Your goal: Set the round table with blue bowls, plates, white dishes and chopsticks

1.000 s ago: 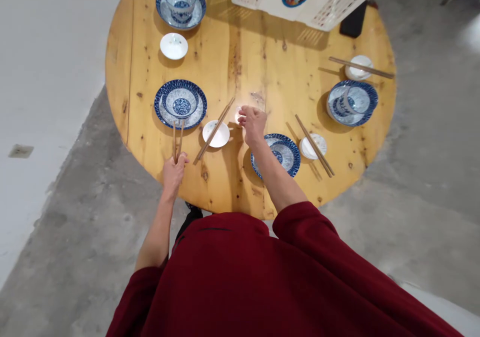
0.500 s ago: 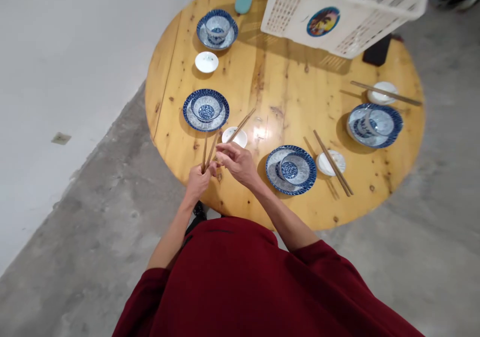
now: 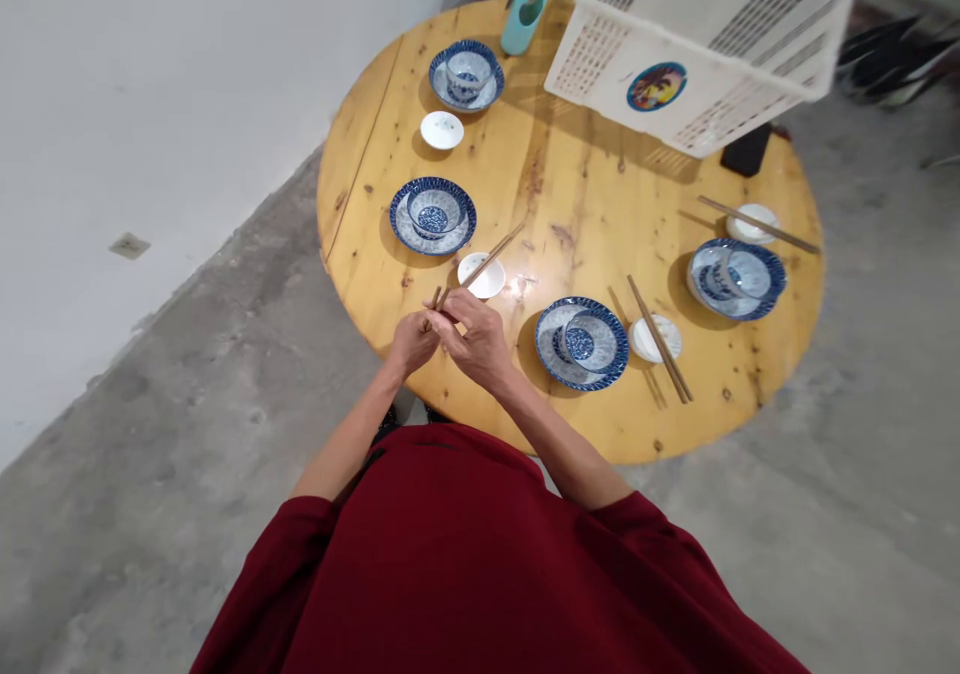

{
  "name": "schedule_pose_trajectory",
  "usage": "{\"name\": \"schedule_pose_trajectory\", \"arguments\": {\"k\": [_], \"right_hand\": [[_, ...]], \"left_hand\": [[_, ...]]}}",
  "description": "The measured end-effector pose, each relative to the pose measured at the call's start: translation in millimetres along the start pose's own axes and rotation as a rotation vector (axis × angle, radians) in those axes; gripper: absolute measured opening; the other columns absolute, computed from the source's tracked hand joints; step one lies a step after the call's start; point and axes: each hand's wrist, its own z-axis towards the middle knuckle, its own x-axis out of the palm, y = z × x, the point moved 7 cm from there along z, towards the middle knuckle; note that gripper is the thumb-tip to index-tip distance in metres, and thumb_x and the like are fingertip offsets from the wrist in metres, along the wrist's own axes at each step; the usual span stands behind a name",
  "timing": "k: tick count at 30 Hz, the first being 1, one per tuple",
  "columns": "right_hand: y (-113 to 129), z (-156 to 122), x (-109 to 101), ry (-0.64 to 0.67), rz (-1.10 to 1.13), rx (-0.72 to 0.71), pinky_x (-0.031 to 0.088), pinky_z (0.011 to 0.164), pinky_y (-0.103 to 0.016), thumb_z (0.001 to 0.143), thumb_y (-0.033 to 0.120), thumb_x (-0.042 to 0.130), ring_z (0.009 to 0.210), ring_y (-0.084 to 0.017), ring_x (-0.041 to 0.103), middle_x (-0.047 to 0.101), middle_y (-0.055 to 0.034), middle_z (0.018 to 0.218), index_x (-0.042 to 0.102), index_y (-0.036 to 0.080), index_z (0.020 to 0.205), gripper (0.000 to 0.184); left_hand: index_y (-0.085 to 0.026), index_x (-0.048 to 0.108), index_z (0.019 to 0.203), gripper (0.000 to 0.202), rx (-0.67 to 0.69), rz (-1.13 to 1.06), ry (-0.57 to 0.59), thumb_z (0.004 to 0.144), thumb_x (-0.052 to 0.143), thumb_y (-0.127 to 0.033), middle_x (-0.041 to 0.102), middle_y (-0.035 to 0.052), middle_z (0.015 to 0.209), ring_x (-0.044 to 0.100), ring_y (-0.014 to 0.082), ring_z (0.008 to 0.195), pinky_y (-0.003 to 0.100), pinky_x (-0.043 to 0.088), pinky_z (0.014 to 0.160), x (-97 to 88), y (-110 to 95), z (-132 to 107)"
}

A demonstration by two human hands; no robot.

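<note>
Both hands meet over the near left edge of the round wooden table (image 3: 585, 204). My left hand (image 3: 412, 342) is closed around a pair of brown chopsticks (image 3: 435, 299), whose tips stick out just above the fist. My right hand (image 3: 474, 334) lies against the left one, fingers curled onto the same chopsticks. Just beyond the hands a small white dish (image 3: 481, 275) carries another chopstick pair (image 3: 495, 254). A blue patterned plate with a bowl (image 3: 433, 216) stands to the far left of the hands, and a similar set (image 3: 582, 342) to their right.
Further settings ring the table: a bowl on a plate (image 3: 466, 75), a white dish (image 3: 442, 130), a plate set (image 3: 736, 276), two white dishes with chopsticks (image 3: 657, 338) (image 3: 753, 224). A white plastic crate (image 3: 697, 44), a teal bottle (image 3: 531, 4) and a black object (image 3: 745, 150) stand at the back.
My right hand drew back from the table's middle to join my left hand on the chopsticks. The left hand lifted the chopsticks off the table. The view shifted left and back.
</note>
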Motion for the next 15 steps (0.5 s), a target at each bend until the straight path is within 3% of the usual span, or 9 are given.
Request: {"name": "schedule_pose_trajectory", "arguments": {"k": [5, 10, 15], "right_hand": [[10.2, -4.0, 8.7, -0.014, -0.031, -0.032, 0.052, 0.079, -0.033, 0.099, 0.025, 0.055, 0.087, -0.020, 0.064, 0.065, -0.0076, 0.089, 0.059, 0.022, 0.079, 0.020], [3.4, -10.9, 23.8, 0.003, -0.071, -0.006, 0.051, 0.077, -0.032, 0.100, 0.027, 0.052, 0.085, -0.020, 0.064, 0.065, -0.0077, 0.088, 0.058, 0.022, 0.078, 0.023], [2.5, -7.0, 21.8, -0.012, -0.106, 0.052, 0.050, 0.076, -0.033, 0.098, 0.029, 0.051, 0.083, -0.020, 0.062, 0.064, -0.0073, 0.085, 0.057, 0.022, 0.075, 0.025]], "left_hand": [[-0.017, 0.049, 0.058, 0.025, 0.075, 0.079, -0.019, 0.081, 0.058, -0.020, 0.058, 0.0009, 0.063, 0.052, 0.0126, 0.063, 0.023, 0.039, 0.060, -5.9, -4.8, -1.7], [-0.017, 0.050, 0.055, 0.024, 0.017, 0.178, 0.011, 0.078, 0.059, -0.015, 0.055, -0.0001, 0.057, 0.049, 0.0125, 0.058, 0.025, 0.035, 0.057, -3.9, 6.5, 5.1], [-0.017, 0.057, 0.062, 0.017, -0.001, 0.170, 0.048, 0.079, 0.058, -0.017, 0.058, -0.0002, 0.061, 0.051, 0.0134, 0.063, 0.025, 0.036, 0.061, -9.7, 5.9, 3.0]]}}
